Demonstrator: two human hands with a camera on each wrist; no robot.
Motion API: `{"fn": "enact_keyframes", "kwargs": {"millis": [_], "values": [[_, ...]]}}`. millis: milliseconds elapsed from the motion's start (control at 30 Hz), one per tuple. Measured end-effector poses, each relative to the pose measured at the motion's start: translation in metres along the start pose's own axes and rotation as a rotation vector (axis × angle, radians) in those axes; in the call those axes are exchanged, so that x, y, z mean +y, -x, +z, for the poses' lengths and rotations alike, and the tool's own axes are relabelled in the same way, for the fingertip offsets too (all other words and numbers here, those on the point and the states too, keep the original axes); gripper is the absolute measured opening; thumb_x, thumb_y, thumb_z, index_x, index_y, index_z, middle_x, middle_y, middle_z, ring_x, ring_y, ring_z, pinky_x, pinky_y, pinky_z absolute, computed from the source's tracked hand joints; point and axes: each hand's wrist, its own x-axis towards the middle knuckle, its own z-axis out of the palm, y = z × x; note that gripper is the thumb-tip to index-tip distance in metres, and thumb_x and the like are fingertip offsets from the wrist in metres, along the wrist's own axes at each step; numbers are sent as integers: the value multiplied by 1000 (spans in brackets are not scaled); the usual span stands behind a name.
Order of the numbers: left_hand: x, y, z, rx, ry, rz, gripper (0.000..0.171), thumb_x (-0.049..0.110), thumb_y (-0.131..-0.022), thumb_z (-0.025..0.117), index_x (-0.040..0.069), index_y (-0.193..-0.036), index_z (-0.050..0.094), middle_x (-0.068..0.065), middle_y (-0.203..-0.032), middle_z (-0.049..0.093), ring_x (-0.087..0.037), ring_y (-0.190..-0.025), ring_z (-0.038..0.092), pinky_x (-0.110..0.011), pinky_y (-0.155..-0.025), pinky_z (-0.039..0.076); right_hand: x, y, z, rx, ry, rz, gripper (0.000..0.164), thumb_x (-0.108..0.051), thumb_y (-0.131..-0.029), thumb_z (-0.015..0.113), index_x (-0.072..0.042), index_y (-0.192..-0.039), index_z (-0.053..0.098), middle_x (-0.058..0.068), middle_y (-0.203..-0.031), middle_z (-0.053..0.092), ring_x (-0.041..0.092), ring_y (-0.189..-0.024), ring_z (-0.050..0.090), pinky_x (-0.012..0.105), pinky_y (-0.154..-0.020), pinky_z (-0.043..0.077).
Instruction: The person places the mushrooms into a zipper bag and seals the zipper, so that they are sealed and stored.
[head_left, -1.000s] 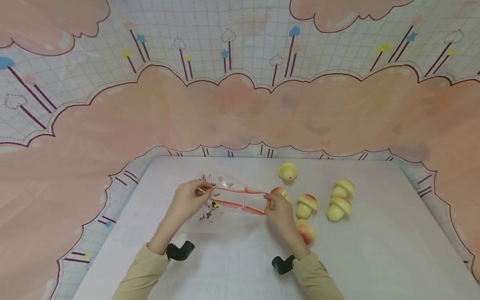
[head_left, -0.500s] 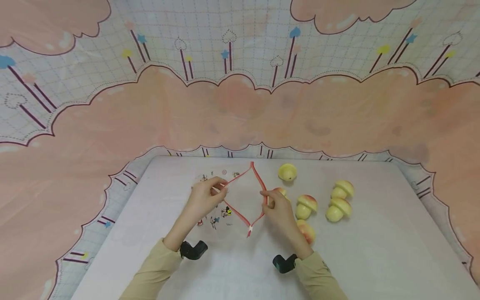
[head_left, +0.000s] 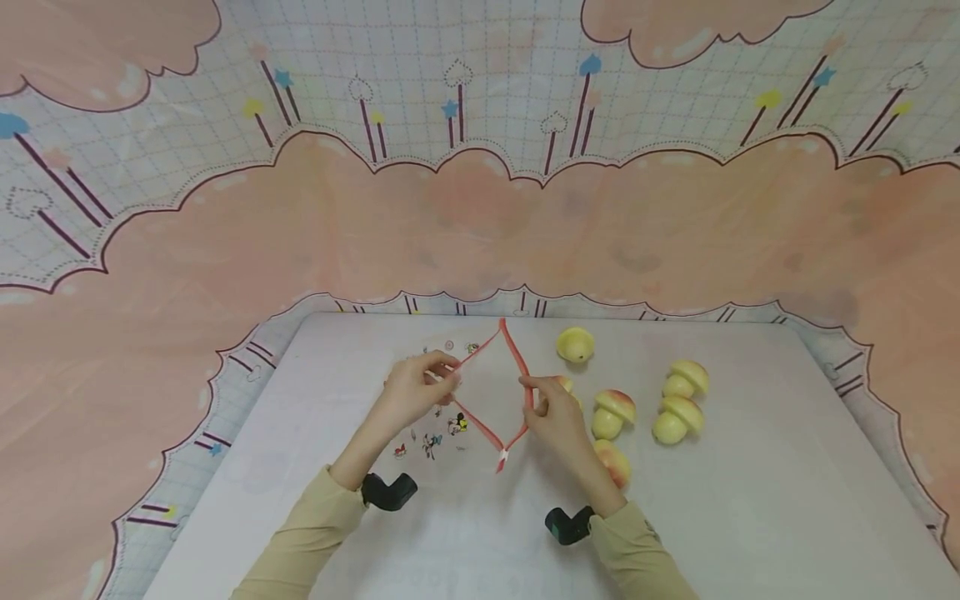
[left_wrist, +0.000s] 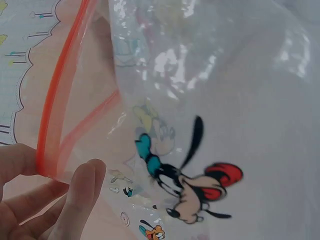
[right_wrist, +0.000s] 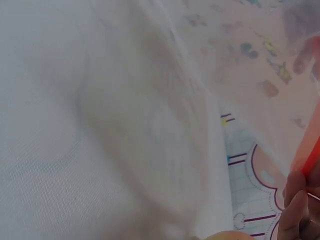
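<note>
Between the two hands a clear plastic zip bag [left_wrist: 260,125] with cartoon figures printed on it is spread by its red zip edge. Its mouth forms a wide diamond in the head view, with a white and red slider [head_left: 502,458] at the near corner. My left hand [head_left: 416,387] pinches the left side of the red edge between thumb and fingers. My right hand [head_left: 555,412] pinches the opposite side. In the left wrist view the thumb and fingers [left_wrist: 86,185] grip the bag just at the red strip. Nothing shows inside the bag.
Right of the bag, several yellow and red mushroom-shaped pieces [head_left: 613,412] lie on the white table [head_left: 750,500]. One yellow cap-like piece [head_left: 575,344] sits at the back, and a reddish one [head_left: 612,463] lies beside the right forearm. A printed cloth [head_left: 480,225] hangs behind.
The bag's mouth has gone from a narrow slit to a wide diamond. The left hand has moved right, towards the right hand, which has stayed nearly in place.
</note>
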Motion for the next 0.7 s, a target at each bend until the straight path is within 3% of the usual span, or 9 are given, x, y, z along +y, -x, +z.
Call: {"fn": "enact_keyframes", "kwargs": {"millis": [133, 300, 467, 567, 700], "values": [[-1, 0, -5, 24, -19, 18, 27, 16, -92, 62, 5, -116, 65, -14, -98, 70, -16, -69, 72, -25, -57, 53, 5, 0, -1, 13, 19, 14, 43, 2, -78, 64, -6, -120, 65, 10, -99, 60, 10, -62, 41, 20, -56, 35], [-4, 2, -13, 47, -37, 36, 23, 16, -92, 62, 7, -112, 68, -13, -98, 71, -14, -71, 71, -23, -56, 51, 11, -2, -3, 15, 39, 31, 44, 3, -77, 62, -7, -120, 66, 8, -107, 63, 13, -67, 41, 22, -60, 35], [-7, 4, -17, 57, -10, 31, 21, 15, -92, 62, 6, -110, 69, -17, -97, 72, -16, -72, 71, -32, -59, 57, 14, -2, -3, 6, 32, 78, 45, 3, -78, 61, -10, -120, 66, 7, -111, 63, 13, -63, 41, 21, -58, 35], [-7, 4, -15, 43, 24, 15, 24, 16, -92, 63, 4, -112, 68, -20, -97, 72, -16, -71, 71, -36, -62, 58, 13, -2, -4, 2, 17, 81, 45, 2, -78, 61, -10, -121, 66, 5, -106, 61, 13, -67, 42, 21, -59, 35], [-5, 2, -10, 30, 56, -5, 26, 17, -92, 63, 2, -113, 68, -19, -98, 72, -16, -71, 71, -29, -60, 55, 10, -2, -4, -15, -16, 66, 43, 1, -80, 64, -8, -121, 65, 6, -90, 54, 13, -68, 42, 20, -58, 34]]}}
